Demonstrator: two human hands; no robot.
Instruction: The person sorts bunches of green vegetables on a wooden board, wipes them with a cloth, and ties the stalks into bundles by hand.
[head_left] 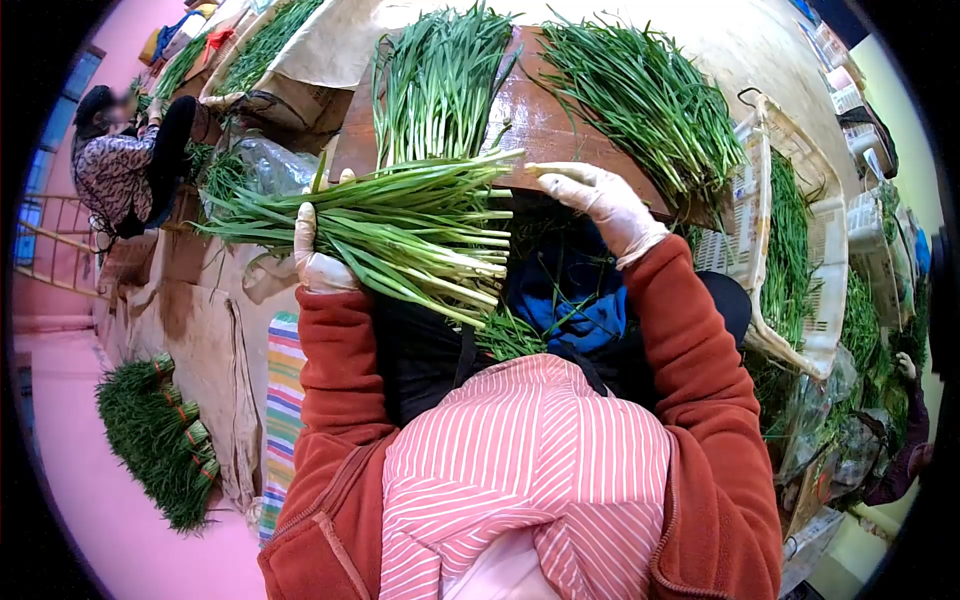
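Green stalks (420,225) lie sideways in a loose handful above the lap, pale ends towards the right, with no band showing around them. The gloved left hand (322,266) grips them near the leafy end, thumb and fingers wrapped about the bunch. Just beside the pale ends, the right hand (608,208) is free, its fingers stretched out and nothing visible between them. Judging by the banded bunches (150,430) on the floor at the left, part of the work looks finished, while this handful seems only partway there. Much appears left: two loose heaps, one on the left (440,90) and one on the right (650,100) of the board (545,135), plus more greens (788,245) inside the white basket (826,285).
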